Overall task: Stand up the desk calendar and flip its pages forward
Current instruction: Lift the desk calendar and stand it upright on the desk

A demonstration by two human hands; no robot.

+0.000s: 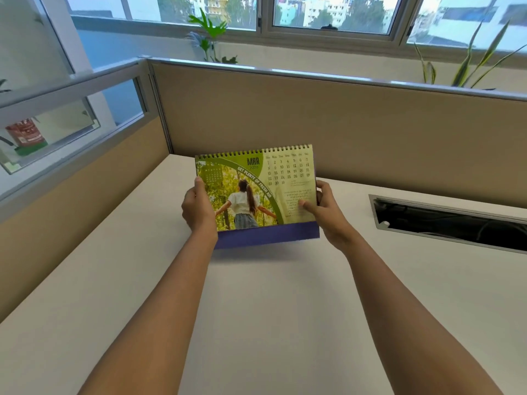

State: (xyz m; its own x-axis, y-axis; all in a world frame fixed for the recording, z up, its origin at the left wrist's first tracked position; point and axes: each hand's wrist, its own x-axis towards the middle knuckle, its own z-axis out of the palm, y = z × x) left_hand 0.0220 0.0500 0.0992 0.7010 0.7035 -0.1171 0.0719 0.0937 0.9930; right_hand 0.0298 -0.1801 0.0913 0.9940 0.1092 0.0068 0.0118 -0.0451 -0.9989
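The desk calendar (256,192) is upright and faces me, with its spiral binding along the top and a purple base strip below. The page in front reads MAR, with a green photo of a person outdoors and a date grid. My left hand (198,208) grips its left edge. My right hand (328,212) grips the right edge, thumb pressed on the front page. I cannot tell whether the purple base touches the white desk (271,309) or hangs just above it.
Beige partition panels (342,132) close off the desk at the back and on the left. A dark cable slot (450,223) is cut into the desktop at the right. Potted plants (209,35) stand behind the partition under the windows.
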